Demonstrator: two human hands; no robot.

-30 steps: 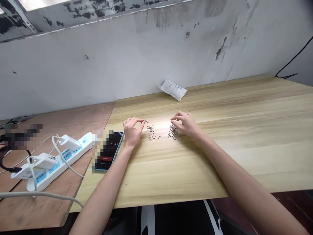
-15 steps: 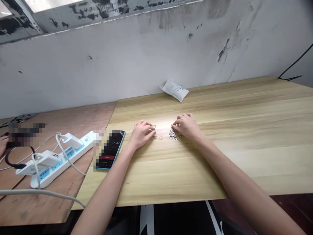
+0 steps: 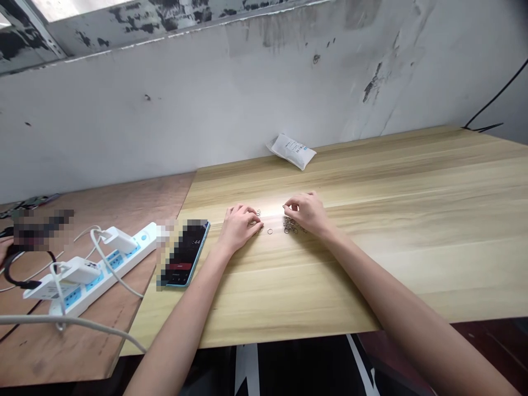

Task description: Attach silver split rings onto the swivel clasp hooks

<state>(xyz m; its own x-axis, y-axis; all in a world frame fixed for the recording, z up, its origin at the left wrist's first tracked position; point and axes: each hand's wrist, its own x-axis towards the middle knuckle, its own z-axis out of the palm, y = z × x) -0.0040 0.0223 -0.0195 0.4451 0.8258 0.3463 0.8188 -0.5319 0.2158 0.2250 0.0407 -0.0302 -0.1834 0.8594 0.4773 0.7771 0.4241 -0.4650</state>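
Small metal rings lie in two loose heaps on the light wooden table (image 3: 371,231). My left hand (image 3: 239,226) rests palm down over the left heap (image 3: 258,213), its fingers curled onto the rings and hiding most of them. What the fingertips hold is hidden. A single ring (image 3: 270,231) lies between the hands. My right hand (image 3: 308,212) hovers over the right heap (image 3: 291,226), thumb and forefinger pinched together on what looks like one small ring, lifted just above the heap.
A phone (image 3: 184,253) with a lit screen lies left of my left hand. A white power strip (image 3: 93,268) with chargers and cables sits on the brown board further left. A white packet (image 3: 291,149) lies by the wall. A black cable (image 3: 493,102) hangs at the far right.
My left hand, pinching a ring above the table a second ago, has come down onto the left heap. My right hand has pulled its fingers into a pinch and lifted slightly.
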